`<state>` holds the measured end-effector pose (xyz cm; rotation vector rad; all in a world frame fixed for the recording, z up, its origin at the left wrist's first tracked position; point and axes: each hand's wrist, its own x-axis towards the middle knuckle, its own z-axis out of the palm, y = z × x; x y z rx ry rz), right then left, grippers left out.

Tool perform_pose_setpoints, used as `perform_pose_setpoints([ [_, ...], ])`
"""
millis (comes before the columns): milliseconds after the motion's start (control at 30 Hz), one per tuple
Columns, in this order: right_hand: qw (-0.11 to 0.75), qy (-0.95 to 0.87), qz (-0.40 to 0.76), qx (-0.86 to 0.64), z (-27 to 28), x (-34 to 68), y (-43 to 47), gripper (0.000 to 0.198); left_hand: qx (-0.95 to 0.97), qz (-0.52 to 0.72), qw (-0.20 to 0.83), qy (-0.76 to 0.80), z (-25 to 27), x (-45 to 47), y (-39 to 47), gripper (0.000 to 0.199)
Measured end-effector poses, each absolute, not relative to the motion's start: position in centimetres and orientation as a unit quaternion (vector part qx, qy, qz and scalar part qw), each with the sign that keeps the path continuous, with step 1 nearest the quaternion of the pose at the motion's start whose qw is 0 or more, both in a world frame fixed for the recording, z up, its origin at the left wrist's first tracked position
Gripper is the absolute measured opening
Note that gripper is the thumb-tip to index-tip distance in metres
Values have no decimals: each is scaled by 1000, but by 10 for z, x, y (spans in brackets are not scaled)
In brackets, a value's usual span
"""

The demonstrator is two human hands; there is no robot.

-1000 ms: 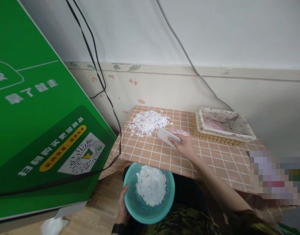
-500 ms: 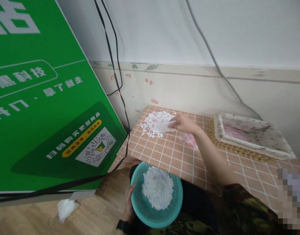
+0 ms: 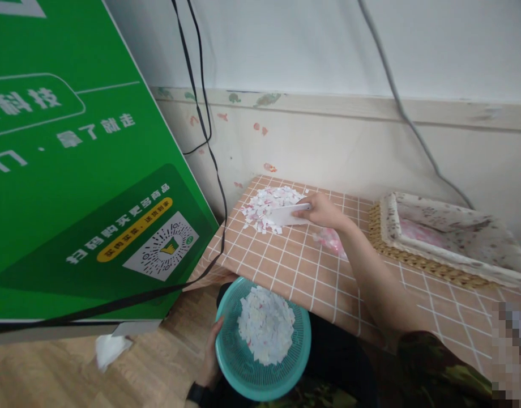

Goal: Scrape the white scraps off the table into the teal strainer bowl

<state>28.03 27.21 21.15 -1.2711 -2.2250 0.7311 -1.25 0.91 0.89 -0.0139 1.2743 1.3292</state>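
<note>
My right hand (image 3: 322, 211) is closed on a flat white scraper-like piece (image 3: 286, 215), whose far edge rests at a pile of small paper scraps (image 3: 269, 199), white with some pink. My left hand (image 3: 212, 351) grips the left rim of a teal plastic basket (image 3: 300, 368), held below the table's front edge. Inside that basket lies a heap of similar white paper scraps (image 3: 267, 326). A crumpled pink and clear plastic bag (image 3: 329, 240) lies on the table beneath my right wrist.
The table has a brown checked cloth (image 3: 277, 272). At its right stands a cloth-lined wicker basket (image 3: 430, 263) with pink material inside. A green panel (image 3: 116, 170) with black cords (image 3: 220, 187) rises at left. A white bag (image 3: 110, 350) lies on the wooden floor.
The view has shifted slightly. My right hand and the white piece have stayed near the paper pile, with little movement. My left hand still holds the teal basket.
</note>
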Motion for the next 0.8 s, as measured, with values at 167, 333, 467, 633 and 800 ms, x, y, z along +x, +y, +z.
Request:
perform_pose_setpoints([
  [167, 237, -815, 241, -471, 216, 280, 269, 19, 10, 566, 589, 576, 11, -13, 7, 30],
  [333, 231, -823, 237, -461, 211, 274, 270, 21, 10, 558, 572, 602, 23, -10, 6, 20],
  [467, 248, -821, 239, -455, 209, 269, 270, 22, 41, 556, 589, 585, 27, -7, 4, 21],
  [633, 224, -825, 243, -458, 213, 271, 269, 21, 42, 554, 606, 570, 18, -5, 8, 23],
  [800, 240, -816, 275, -449, 216, 277, 269, 21, 30, 530, 646, 548, 20, 1, 11, 25],
])
